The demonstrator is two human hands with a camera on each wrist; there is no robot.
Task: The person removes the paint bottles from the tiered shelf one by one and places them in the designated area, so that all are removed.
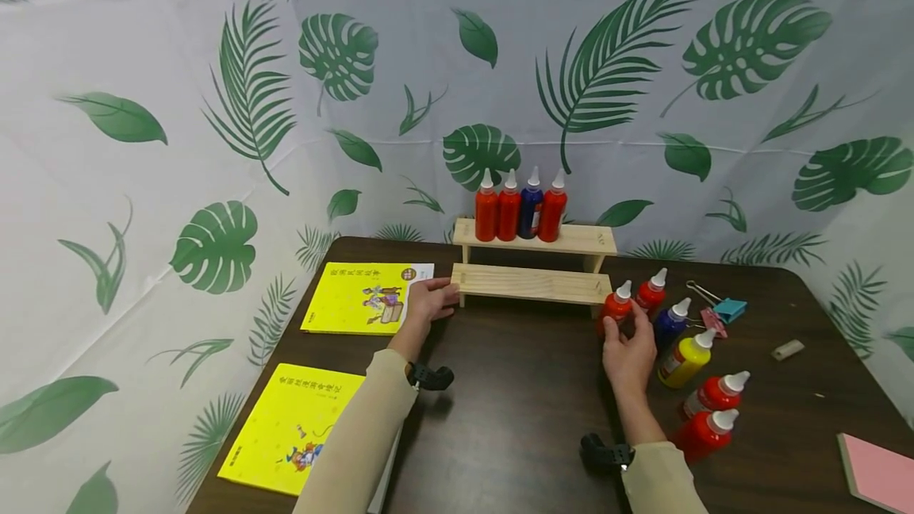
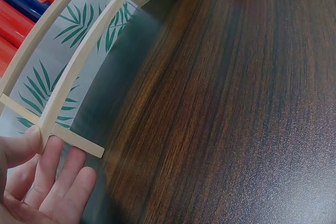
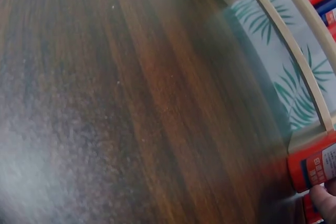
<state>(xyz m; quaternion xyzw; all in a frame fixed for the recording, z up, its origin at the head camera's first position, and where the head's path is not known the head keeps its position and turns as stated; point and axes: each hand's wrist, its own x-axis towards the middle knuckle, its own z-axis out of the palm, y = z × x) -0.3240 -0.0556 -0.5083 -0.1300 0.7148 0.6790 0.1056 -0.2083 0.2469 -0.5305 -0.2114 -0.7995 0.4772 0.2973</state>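
A two-step wooden rack (image 1: 531, 284) stands at the back of the table. My left hand (image 1: 427, 304) pinches the left end of its lower step, thumb on one side and fingers beneath, as the left wrist view shows. Beside the rack's right end, my right hand (image 1: 630, 355) holds a red paint bottle (image 1: 616, 305) with a white nozzle, upright. In the right wrist view, that red bottle (image 3: 311, 166) appears close to the rack's end, partly cut off. Red paint bottles (image 1: 486, 212) and a blue one (image 1: 531, 212) stand on the upper step.
Right of my right hand stand another red bottle (image 1: 650, 293), a blue bottle (image 1: 671, 324), a yellow bottle (image 1: 684, 361) and two more red ones (image 1: 703, 435). Binder clips (image 1: 730, 309), a small pale block (image 1: 788, 350) and a pink pad (image 1: 880, 466) lie farther right. Yellow books (image 1: 350, 296) lie left.
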